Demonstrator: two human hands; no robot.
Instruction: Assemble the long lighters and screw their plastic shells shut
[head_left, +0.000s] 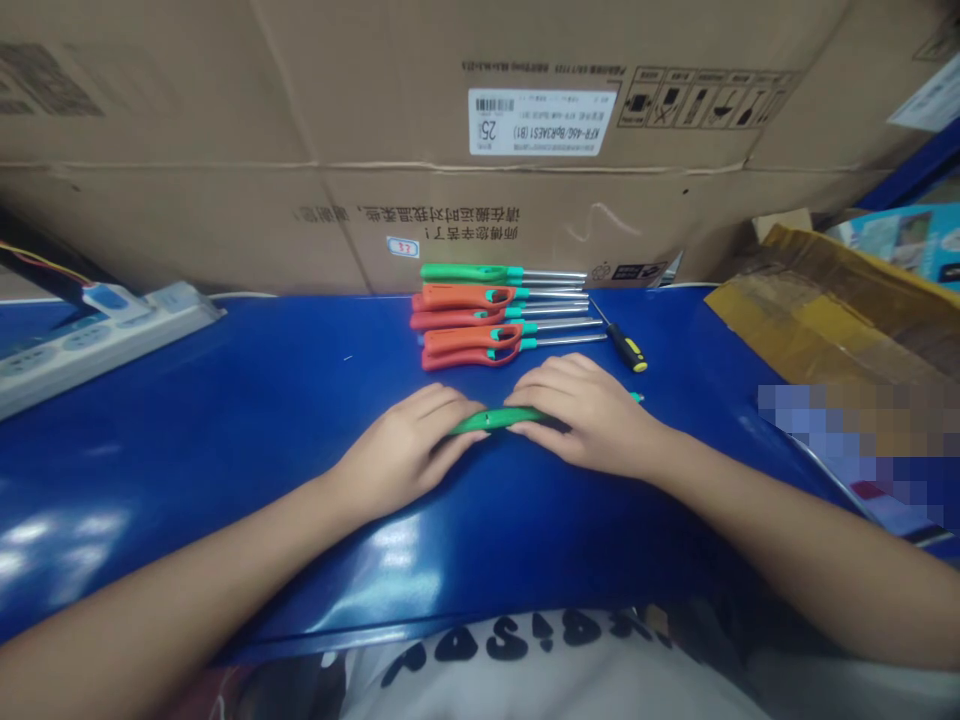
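Both hands grip one green long-necked lighter [491, 419] just above the blue table. My left hand [409, 445] is closed round its handle end. My right hand [585, 415] wraps the other half, with fingers over the top and thumb below. A small teal bit of the lighter pokes out past the right hand; the rest of that end is hidden. Beyond the hands lies a stack of similar lighters: orange ones [469, 341], red ones [450, 319] and a green one [461, 272], metal necks pointing right. A black and yellow screwdriver [627, 347] lies beside their tips.
A large cardboard box [390, 110] stands like a wall along the back of the blue table [262, 430]. A white power strip [112, 335] with a plug lies at the left. Taped brown packaging [832, 300] sits at the right edge.
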